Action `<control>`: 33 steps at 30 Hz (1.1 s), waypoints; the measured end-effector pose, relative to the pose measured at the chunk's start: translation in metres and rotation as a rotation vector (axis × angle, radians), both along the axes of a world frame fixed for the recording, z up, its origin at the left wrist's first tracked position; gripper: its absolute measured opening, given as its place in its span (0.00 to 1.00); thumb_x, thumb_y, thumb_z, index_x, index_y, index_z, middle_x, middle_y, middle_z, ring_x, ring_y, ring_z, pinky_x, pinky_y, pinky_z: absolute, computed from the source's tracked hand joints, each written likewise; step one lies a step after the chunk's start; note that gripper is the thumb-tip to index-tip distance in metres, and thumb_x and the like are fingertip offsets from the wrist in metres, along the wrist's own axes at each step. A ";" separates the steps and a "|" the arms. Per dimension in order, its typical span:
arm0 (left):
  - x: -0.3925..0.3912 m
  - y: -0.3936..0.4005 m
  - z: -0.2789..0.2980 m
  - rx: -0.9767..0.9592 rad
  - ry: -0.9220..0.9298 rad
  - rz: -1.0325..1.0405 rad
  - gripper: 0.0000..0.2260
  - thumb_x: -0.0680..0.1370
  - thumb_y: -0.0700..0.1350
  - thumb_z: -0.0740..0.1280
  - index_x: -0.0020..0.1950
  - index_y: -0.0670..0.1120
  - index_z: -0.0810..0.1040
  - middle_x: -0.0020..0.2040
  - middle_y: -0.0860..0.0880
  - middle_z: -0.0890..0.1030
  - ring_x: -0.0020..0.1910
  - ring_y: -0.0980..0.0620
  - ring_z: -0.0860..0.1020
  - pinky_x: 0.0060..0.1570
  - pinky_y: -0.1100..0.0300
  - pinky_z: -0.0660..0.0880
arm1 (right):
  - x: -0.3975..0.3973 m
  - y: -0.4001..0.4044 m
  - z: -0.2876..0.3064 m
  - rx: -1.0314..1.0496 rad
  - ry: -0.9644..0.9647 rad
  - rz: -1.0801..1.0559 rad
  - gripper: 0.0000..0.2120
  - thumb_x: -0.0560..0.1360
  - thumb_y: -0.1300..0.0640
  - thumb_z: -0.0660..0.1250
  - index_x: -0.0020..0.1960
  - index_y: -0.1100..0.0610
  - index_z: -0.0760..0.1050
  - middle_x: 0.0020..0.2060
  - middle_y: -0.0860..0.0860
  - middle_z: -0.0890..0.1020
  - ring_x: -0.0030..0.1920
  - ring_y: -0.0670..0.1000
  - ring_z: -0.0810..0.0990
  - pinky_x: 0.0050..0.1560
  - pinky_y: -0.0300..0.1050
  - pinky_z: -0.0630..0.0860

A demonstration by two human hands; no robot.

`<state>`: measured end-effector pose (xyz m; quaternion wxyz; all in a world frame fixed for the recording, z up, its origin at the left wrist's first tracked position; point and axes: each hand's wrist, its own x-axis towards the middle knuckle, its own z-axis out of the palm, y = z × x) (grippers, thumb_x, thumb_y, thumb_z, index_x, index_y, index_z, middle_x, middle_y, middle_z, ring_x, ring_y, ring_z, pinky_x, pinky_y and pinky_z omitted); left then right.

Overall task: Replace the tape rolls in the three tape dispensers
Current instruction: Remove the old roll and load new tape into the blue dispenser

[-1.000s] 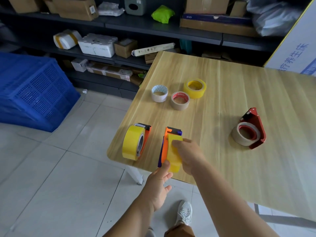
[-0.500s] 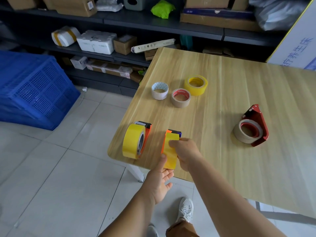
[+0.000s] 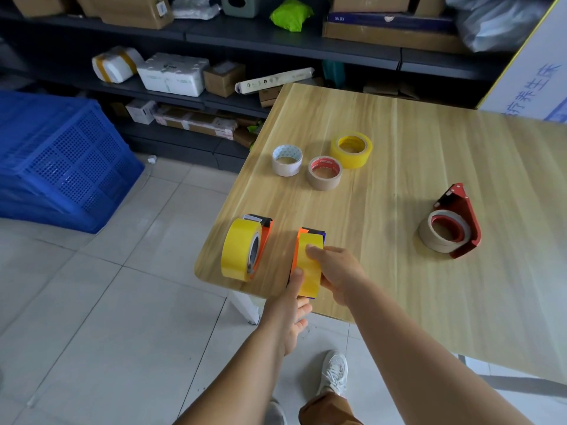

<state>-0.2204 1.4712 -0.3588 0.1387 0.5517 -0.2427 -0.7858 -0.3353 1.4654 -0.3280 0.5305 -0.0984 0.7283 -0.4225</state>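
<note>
An orange-and-purple dispenser [image 3: 306, 234] with a yellow tape roll [image 3: 309, 268] stands on edge near the wooden table's [image 3: 414, 148] front-left corner. My right hand [image 3: 337, 271] grips the roll from its right side. My left hand [image 3: 290, 314] presses its thumb against the roll's left face, fingers below the table edge. To the left stands another orange dispenser [image 3: 264, 240] holding a big yellow roll [image 3: 239, 254]. A red dispenser [image 3: 460, 222] with a beige roll [image 3: 441, 234] lies flat at the right. Three loose rolls sit farther back: white [image 3: 287, 160], brown [image 3: 324, 173], yellow [image 3: 351, 149].
A blue plastic crate [image 3: 58, 161] stands on the tiled floor at the left. Dark shelves [image 3: 276, 41] with boxes run behind the table. A white board [image 3: 534, 78] leans at the far right. My shoe [image 3: 334, 372] is below the table edge.
My left thumb has moved up onto the roll's left face. My right hand stays on the roll. The view has shifted slightly.
</note>
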 end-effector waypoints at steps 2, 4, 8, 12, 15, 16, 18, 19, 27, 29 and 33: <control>-0.003 0.000 0.001 -0.075 -0.100 0.055 0.32 0.73 0.64 0.67 0.71 0.50 0.67 0.64 0.44 0.76 0.64 0.44 0.74 0.60 0.50 0.70 | 0.000 0.001 -0.001 -0.014 0.022 -0.007 0.08 0.73 0.50 0.70 0.44 0.56 0.78 0.49 0.59 0.84 0.50 0.59 0.83 0.55 0.59 0.78; -0.004 -0.001 0.000 -0.300 -0.239 0.091 0.23 0.73 0.59 0.69 0.65 0.52 0.71 0.55 0.51 0.77 0.59 0.46 0.75 0.56 0.51 0.72 | 0.001 0.004 -0.002 -0.027 0.034 -0.020 0.10 0.71 0.49 0.71 0.46 0.56 0.79 0.49 0.59 0.84 0.51 0.60 0.82 0.55 0.59 0.78; -0.006 -0.006 0.011 -0.734 -0.421 -0.023 0.07 0.77 0.49 0.68 0.54 0.52 0.81 0.43 0.59 0.81 0.48 0.52 0.78 0.43 0.63 0.69 | 0.002 0.007 -0.006 -0.047 0.102 -0.056 0.21 0.68 0.45 0.74 0.55 0.57 0.79 0.47 0.57 0.84 0.48 0.58 0.83 0.52 0.56 0.80; -0.004 -0.009 0.018 -0.902 -0.546 -0.137 0.12 0.77 0.49 0.68 0.59 0.48 0.81 0.47 0.52 0.84 0.43 0.54 0.76 0.44 0.63 0.69 | 0.005 0.013 -0.008 -0.057 0.341 0.011 0.16 0.69 0.41 0.71 0.38 0.55 0.77 0.29 0.49 0.77 0.32 0.51 0.76 0.33 0.41 0.71; 0.000 -0.011 0.020 -0.967 -0.583 -0.197 0.11 0.77 0.49 0.68 0.56 0.47 0.83 0.43 0.51 0.84 0.38 0.55 0.75 0.35 0.65 0.67 | 0.011 0.016 -0.010 -0.067 0.548 0.061 0.27 0.72 0.43 0.69 0.26 0.54 0.57 0.20 0.48 0.61 0.25 0.51 0.60 0.27 0.45 0.55; 0.001 -0.011 0.020 -0.977 -0.590 -0.211 0.11 0.77 0.49 0.68 0.55 0.47 0.83 0.43 0.51 0.84 0.38 0.54 0.75 0.34 0.65 0.67 | 0.012 0.016 -0.009 -0.066 0.582 0.069 0.28 0.73 0.44 0.68 0.26 0.54 0.56 0.20 0.48 0.60 0.24 0.51 0.59 0.26 0.45 0.55; 0.001 -0.013 0.024 -0.981 -0.607 -0.238 0.12 0.77 0.49 0.68 0.56 0.45 0.83 0.47 0.48 0.85 0.40 0.54 0.75 0.40 0.63 0.67 | 0.013 0.014 -0.007 -0.056 0.595 0.083 0.28 0.73 0.44 0.68 0.27 0.55 0.56 0.21 0.49 0.61 0.25 0.51 0.60 0.27 0.45 0.56; 0.001 -0.013 0.026 -0.978 -0.613 -0.246 0.12 0.77 0.48 0.68 0.57 0.44 0.82 0.49 0.48 0.85 0.41 0.53 0.76 0.42 0.63 0.67 | 0.012 0.014 -0.006 -0.041 0.591 0.089 0.27 0.74 0.44 0.67 0.27 0.55 0.56 0.22 0.49 0.62 0.25 0.51 0.60 0.27 0.45 0.56; -0.011 -0.013 0.041 -1.121 -0.903 -0.592 0.22 0.80 0.46 0.61 0.74 0.46 0.62 0.72 0.47 0.69 0.69 0.46 0.69 0.61 0.52 0.69 | 0.002 0.015 0.006 0.000 0.577 0.237 0.18 0.77 0.41 0.59 0.40 0.55 0.68 0.33 0.51 0.73 0.38 0.54 0.73 0.28 0.40 0.62; -0.021 -0.013 0.046 -1.268 -0.948 -0.718 0.27 0.81 0.44 0.60 0.77 0.45 0.53 0.77 0.47 0.58 0.76 0.48 0.57 0.71 0.53 0.59 | -0.009 0.020 0.008 -0.043 0.658 0.279 0.17 0.78 0.42 0.57 0.51 0.56 0.72 0.42 0.53 0.79 0.46 0.57 0.76 0.33 0.42 0.68; -0.061 -0.010 0.057 -1.492 -0.939 -0.921 0.31 0.81 0.39 0.58 0.78 0.44 0.44 0.79 0.47 0.48 0.78 0.48 0.43 0.75 0.52 0.45 | -0.055 0.036 0.006 -0.070 0.899 0.368 0.28 0.79 0.44 0.56 0.75 0.55 0.58 0.72 0.52 0.66 0.71 0.54 0.65 0.64 0.47 0.65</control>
